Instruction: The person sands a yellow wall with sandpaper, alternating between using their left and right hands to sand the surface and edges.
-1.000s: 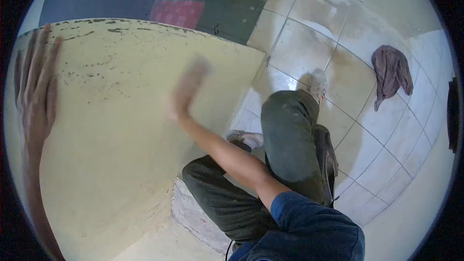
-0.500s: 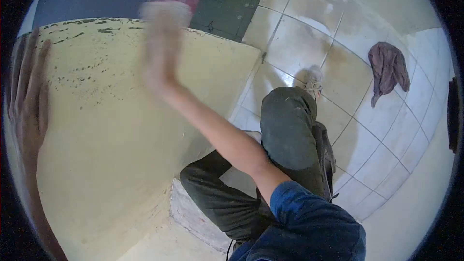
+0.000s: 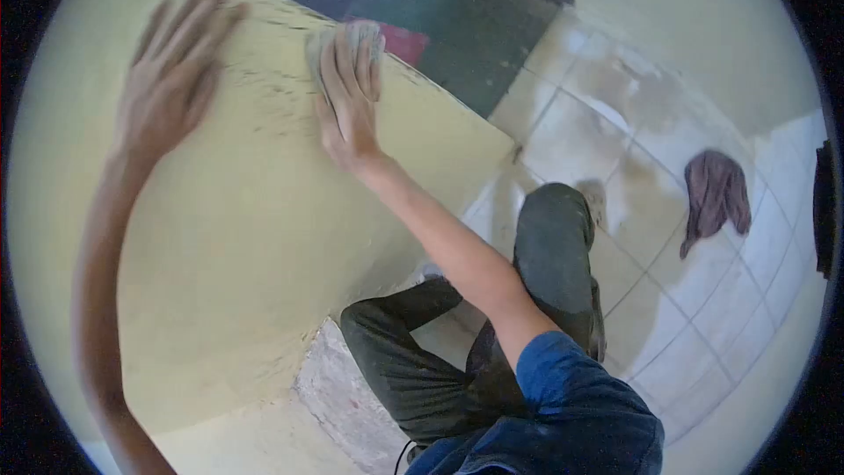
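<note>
My right hand presses a flat grey-white pad against the yellow wall, close to its chipped edge. The fingers lie over the pad, which sticks out on both sides of them; its exact kind I cannot tell. Further left, my left hand rests open on the same wall, fingers apart and tips near the edge. Dark flecks and scuffs mark the paint between the two hands.
Beyond the wall edge lie a magenta patch and a dark green surface. A crumpled brown cloth is on the tiled floor at right. My bent legs are beside a rough whitish block.
The view has shifted, bringing my left hand and forearm further into frame. My right hand, blurred before, now shows clearly with the pad, lower on the wall face by the edge.
</note>
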### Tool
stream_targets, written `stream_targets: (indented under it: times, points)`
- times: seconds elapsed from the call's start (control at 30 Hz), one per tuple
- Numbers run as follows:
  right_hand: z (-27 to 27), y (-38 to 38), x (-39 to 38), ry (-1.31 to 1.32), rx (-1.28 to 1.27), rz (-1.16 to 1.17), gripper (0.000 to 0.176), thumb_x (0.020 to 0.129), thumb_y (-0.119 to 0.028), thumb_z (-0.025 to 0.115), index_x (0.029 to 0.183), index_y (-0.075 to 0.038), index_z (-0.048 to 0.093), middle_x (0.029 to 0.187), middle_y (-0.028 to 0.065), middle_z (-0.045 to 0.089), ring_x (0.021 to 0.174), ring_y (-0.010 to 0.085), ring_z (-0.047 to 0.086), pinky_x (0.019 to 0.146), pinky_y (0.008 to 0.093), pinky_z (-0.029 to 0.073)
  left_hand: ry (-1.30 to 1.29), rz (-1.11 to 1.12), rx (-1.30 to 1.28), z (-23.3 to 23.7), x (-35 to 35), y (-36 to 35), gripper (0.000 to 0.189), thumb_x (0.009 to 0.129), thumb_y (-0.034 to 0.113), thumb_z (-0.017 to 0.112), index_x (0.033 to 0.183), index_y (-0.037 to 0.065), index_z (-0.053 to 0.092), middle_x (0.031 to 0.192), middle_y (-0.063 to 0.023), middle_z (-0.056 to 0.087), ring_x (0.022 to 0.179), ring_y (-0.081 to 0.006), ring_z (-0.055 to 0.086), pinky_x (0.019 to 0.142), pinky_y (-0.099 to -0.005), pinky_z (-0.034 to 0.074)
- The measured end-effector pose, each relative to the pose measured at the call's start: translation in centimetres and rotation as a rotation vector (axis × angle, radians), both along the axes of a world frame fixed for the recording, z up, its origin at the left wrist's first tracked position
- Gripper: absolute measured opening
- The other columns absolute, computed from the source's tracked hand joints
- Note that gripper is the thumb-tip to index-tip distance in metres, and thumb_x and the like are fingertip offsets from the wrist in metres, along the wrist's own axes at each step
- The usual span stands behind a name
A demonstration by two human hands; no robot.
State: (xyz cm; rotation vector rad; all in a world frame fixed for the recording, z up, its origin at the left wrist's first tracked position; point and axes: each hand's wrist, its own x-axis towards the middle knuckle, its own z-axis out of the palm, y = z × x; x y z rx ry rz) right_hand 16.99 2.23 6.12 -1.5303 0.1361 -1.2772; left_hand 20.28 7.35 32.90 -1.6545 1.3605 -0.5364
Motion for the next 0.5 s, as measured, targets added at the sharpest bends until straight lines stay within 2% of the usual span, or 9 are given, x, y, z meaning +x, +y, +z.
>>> stream_targets:
  times: [0.03, 0.07, 0.1, 0.17, 0.2, 0.27, 0.37, 0.43, 0.5]
  points:
    - [-2.5, 1.1, 1.3, -0.004, -0.093, 0.024, 0.055, 0.096, -0.015, 0.040, 0.149, -0.001, 0.035, 0.159, 0.0169, 0.025, 0.149, 0.0327, 0.013, 0.121, 0.0479, 0.003, 0.014, 0.016, -0.043, 0.2, -0.5, 0.7, 0.061, 0.092, 0.015, 0.053, 0.150, 0.016, 0.037, 0.160, -0.0070, 0.027, 0.149, -0.0257, 0.021, 0.121, -0.0482, 0.014]
    - [-7.6, 2.8, 3.1, -0.004, -0.187, 0.044, 0.054, 0.096, -0.013, 0.039, 0.149, -0.001, 0.036, 0.159, 0.0164, 0.025, 0.150, 0.0321, 0.013, 0.121, 0.0490, 0.003, 0.039, 0.039, -0.089, 0.3, -0.9, 1.5, 0.062, 0.091, 0.017, 0.054, 0.151, 0.016, 0.037, 0.160, -0.0072, 0.026, 0.149, -0.0263, 0.020, 0.121, -0.0484, 0.014]
    - [-11.1, 3.2, 2.9, 0.185, -0.027, 0.171, 0.056, 0.095, -0.007, 0.037, 0.151, -0.003, 0.033, 0.160, 0.0161, 0.023, 0.150, 0.0321, 0.013, 0.122, 0.0448, 0.006, 0.068, 0.048, -0.141, 0.1, -1.3, 2.2, 0.063, 0.090, 0.018, 0.055, 0.151, 0.016, 0.036, 0.160, -0.0073, 0.025, 0.149, -0.0268, 0.020, 0.121, -0.0486, 0.013]
    - [-15.9, 1.3, -0.1, 0.183, 0.156, 0.112, 0.058, 0.096, -0.008, 0.036, 0.153, -0.006, 0.027, 0.160, 0.0177, 0.019, 0.146, 0.0340, 0.023, 0.120, 0.0383, 0.015, 0.078, 0.156, -0.224, -0.6, -3.9, 4.0, 0.066, 0.090, 0.023, 0.058, 0.151, 0.016, 0.035, 0.161, -0.0074, 0.023, 0.149, -0.0276, 0.018, 0.121, -0.0496, 0.013]
    - [-19.4, 1.1, -1.3, 0.415, 0.349, 0.147, 0.058, 0.095, -0.005, 0.041, 0.151, -0.004, 0.029, 0.152, 0.0223, 0.036, 0.136, 0.0361, 0.041, 0.113, 0.0410, 0.031, 0.094, 0.198, -0.289, -1.4, -5.1, 5.2, 0.066, 0.090, 0.024, 0.058, 0.151, 0.016, 0.036, 0.161, -0.0082, 0.022, 0.149, -0.0285, 0.018, 0.121, -0.0499, 0.012]
    - [-19.9, -2.1, -4.1, 0.999, 0.349, 0.394, 0.048, 0.093, -0.005, 0.046, 0.141, -0.004, 0.048, 0.132, 0.0230, 0.057, 0.118, 0.0365, 0.058, 0.099, 0.0427, 0.045, 0.143, 0.284, -0.447, -4.2, -7.9, 7.5, 0.066, 0.089, 0.026, 0.060, 0.150, 0.015, 0.037, 0.161, -0.0111, 0.022, 0.149, -0.0307, 0.018, 0.120, -0.0504, 0.013]
    - [-14.9, -2.1, -6.7, 0.712, 0.262, 0.485, 0.035, 0.092, -0.008, 0.051, 0.124, -0.007, 0.065, 0.116, 0.0188, 0.067, 0.108, 0.0345, 0.063, 0.090, 0.0417, 0.050, 0.346, 0.385, -0.725, -11.9, -12.0, 10.8, 0.067, 0.088, 0.030, 0.065, 0.148, 0.012, 0.040, 0.158, -0.0167, 0.026, 0.147, -0.0349, 0.021, 0.119, -0.0515, 0.018]
    - [-5.2, -1.5, -11.5, 0.417, 0.144, 0.580, 0.027, 0.090, -0.010, 0.059, 0.113, -0.010, 0.072, 0.113, 0.0158, 0.068, 0.103, 0.0320, 0.065, 0.085, 0.0396, 0.051, 0.906, 0.705, -1.246, -16.7, -15.4, 10.2, 0.073, 0.086, 0.036, 0.070, 0.147, 0.011, 0.039, 0.157, -0.0174, 0.028, 0.146, -0.0365, 0.023, 0.118, -0.0522, 0.022]
    - [-4.8, -1.0, -13.0, 0.239, -0.199, 0.789, 0.029, 0.088, -0.009, 0.066, 0.117, -0.010, 0.071, 0.093, 0.0083, 0.068, 0.086, 0.0165, 0.063, 0.076, 0.0309, 0.050, 0.769, 0.640, -1.102, -17.7, -17.7, 10.5, 0.078, 0.084, 0.040, 0.072, 0.148, 0.011, 0.038, 0.158, -0.0168, 0.026, 0.146, -0.0373, 0.023, 0.118, -0.0513, 0.022]
